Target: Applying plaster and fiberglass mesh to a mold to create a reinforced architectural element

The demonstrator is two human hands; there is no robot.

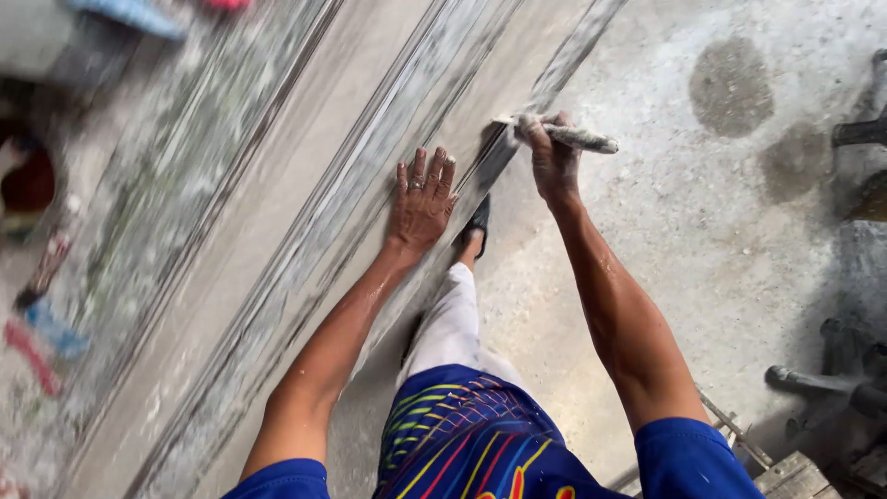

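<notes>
A long grey moulded panel (305, 222) coated in wet plaster runs diagonally from lower left to upper right. My left hand (421, 199) lies flat on its near edge, fingers spread, a ring on one finger. My right hand (551, 157) is shut on a plaster-covered scraper (577, 138) whose blade end meets the panel's edge at the upper right. Below my arms I see my white trouser leg and dark shoe (477, 222) on the floor beside the panel.
A dusty concrete floor (721, 212) with dark damp patches spreads to the right. Dark metal tools or stands (832, 379) lie at the right edge, a wooden piece (795, 476) at bottom right. Blurred coloured objects (42, 323) sit far left.
</notes>
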